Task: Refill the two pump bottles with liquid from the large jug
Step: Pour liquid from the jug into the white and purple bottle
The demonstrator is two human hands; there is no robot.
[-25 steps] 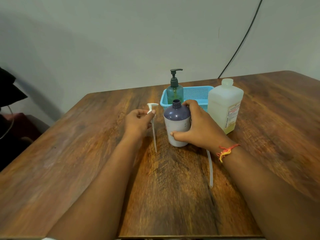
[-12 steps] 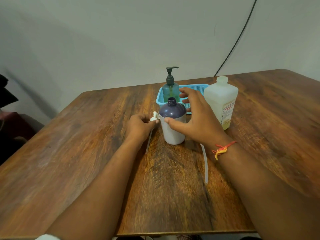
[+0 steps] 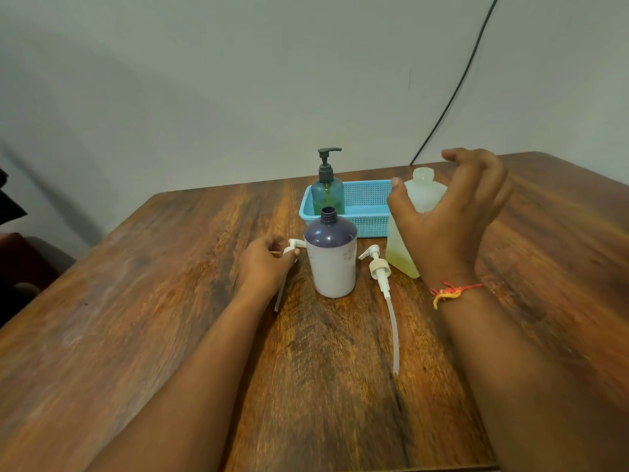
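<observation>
A white bottle with a purple shoulder (image 3: 330,267) stands open-necked at the table's middle. My left hand (image 3: 265,265) rests just left of it, fingers closed on a white pump head (image 3: 294,246) whose tube lies along the table under my wrist. A second white pump with a long tube (image 3: 380,269) lies to the right of the bottle. The large translucent jug (image 3: 423,192), uncapped, holds yellowish liquid low down. My right hand (image 3: 452,216) hovers in front of it, fingers spread. A green pump bottle (image 3: 327,195) stands in the blue basket (image 3: 367,212).
The wooden table (image 3: 136,318) ends at a wall behind the basket, with its front edge near my elbows. A black cable (image 3: 452,97) runs down the wall behind the jug. A dark object (image 3: 10,206) sits off the table's left side.
My right hand let go of the purple-shouldered bottle and rose to the right, in front of the jug. My left hand lowered the pump from upright down onto the table.
</observation>
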